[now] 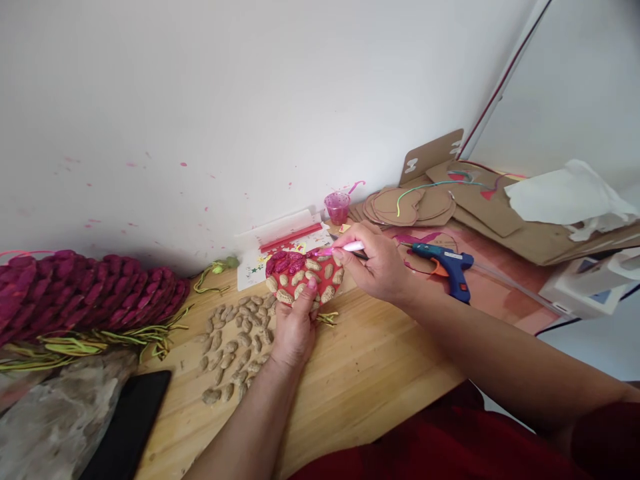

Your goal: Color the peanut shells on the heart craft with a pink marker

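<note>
Over the surface (360,380), a peanut-studded heart (305,273) is clasped at its lower edge by left hand (295,330) fingers (313,285); a brush (350,247) is pinched by the right hand (380,265).

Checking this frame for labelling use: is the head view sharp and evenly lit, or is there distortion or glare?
Head view: wide-angle distortion bows the wooden table and tilts the wall; light is soft and even, with no glare; the left hand, peanut-covered heart, right hand and brush look sharp.

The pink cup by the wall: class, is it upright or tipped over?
Upright. The pink cup stands on its base with its open rim facing up.
</note>
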`<state>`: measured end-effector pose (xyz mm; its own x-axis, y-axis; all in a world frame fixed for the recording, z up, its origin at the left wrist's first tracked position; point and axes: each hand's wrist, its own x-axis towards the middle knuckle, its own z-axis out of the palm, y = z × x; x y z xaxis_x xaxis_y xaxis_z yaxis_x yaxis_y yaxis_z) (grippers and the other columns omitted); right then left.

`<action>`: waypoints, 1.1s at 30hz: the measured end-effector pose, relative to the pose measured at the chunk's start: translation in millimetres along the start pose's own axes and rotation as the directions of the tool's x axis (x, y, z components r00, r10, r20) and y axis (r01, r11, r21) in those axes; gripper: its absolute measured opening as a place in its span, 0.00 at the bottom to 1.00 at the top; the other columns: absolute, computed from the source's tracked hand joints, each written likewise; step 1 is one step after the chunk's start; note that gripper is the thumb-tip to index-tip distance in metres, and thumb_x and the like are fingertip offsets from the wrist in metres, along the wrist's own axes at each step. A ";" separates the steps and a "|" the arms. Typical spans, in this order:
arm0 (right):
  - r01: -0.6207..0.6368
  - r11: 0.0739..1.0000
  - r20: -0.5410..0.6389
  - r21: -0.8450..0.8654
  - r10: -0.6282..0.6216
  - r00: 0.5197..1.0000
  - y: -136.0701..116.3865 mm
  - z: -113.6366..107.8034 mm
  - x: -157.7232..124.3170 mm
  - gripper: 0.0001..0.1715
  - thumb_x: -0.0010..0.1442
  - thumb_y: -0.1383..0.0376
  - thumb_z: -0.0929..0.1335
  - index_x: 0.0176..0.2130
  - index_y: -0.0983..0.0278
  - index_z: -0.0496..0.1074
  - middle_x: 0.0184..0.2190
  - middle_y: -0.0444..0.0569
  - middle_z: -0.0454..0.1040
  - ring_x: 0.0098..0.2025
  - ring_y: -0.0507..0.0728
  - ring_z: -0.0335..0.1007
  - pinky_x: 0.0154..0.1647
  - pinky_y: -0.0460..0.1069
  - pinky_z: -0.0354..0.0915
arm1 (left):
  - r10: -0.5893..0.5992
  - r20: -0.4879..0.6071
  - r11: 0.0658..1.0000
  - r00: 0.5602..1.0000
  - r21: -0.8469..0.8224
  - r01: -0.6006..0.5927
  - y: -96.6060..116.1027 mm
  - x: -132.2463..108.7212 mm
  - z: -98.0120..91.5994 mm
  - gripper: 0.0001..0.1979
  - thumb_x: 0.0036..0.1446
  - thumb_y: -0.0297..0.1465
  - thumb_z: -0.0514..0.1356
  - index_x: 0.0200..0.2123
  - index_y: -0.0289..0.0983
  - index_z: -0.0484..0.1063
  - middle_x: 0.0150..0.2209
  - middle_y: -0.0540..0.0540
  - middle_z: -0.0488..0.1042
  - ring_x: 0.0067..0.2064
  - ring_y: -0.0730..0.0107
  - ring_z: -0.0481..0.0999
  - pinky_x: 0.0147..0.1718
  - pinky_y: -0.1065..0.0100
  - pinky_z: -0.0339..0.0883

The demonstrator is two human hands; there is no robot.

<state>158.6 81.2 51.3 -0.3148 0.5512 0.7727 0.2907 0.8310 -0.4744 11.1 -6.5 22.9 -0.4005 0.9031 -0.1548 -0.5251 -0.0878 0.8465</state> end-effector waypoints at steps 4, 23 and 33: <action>-0.025 1.000 0.017 -0.007 0.025 1.000 3.7 -1.0 0.8 0.03 0.67 0.65 0.69 0.38 0.59 0.71 0.34 0.47 0.79 0.39 0.58 0.72 0.42 0.53 0.65 | -0.002 0.006 1.000 1.000 -0.006 0.002 -0.9 1.7 -2.5 0.23 0.39 0.39 0.81 0.32 0.38 0.74 0.26 0.51 0.77 0.32 0.70 0.80 0.30 0.73 0.71; -0.103 0.991 -0.004 0.084 0.103 0.995 9.8 -2.6 1.7 0.04 0.68 0.63 0.69 0.39 0.60 0.71 0.36 0.48 0.78 0.38 0.57 0.74 0.40 0.52 0.66 | -0.056 -0.003 0.998 0.998 -0.029 0.056 1.9 2.7 -4.3 0.26 0.36 0.40 0.82 0.25 0.37 0.68 0.17 0.60 0.59 0.17 0.83 0.57 0.16 0.77 0.50; -0.125 0.986 -0.023 0.106 0.128 0.992 11.1 -0.6 1.1 0.04 0.68 0.62 0.69 0.39 0.59 0.71 0.36 0.48 0.78 0.39 0.58 0.74 0.43 0.53 0.68 | -0.039 0.003 0.999 0.999 -0.018 0.039 0.6 3.2 -4.1 0.26 0.37 0.41 0.82 0.27 0.37 0.69 0.18 0.60 0.62 0.17 0.85 0.51 0.17 0.77 0.49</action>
<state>162.1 91.0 47.2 -0.2539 0.6511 0.7152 0.2301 0.7589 -0.6092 6.4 -5.4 20.8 -0.3774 0.9071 -0.1866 -0.5541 -0.0597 0.8303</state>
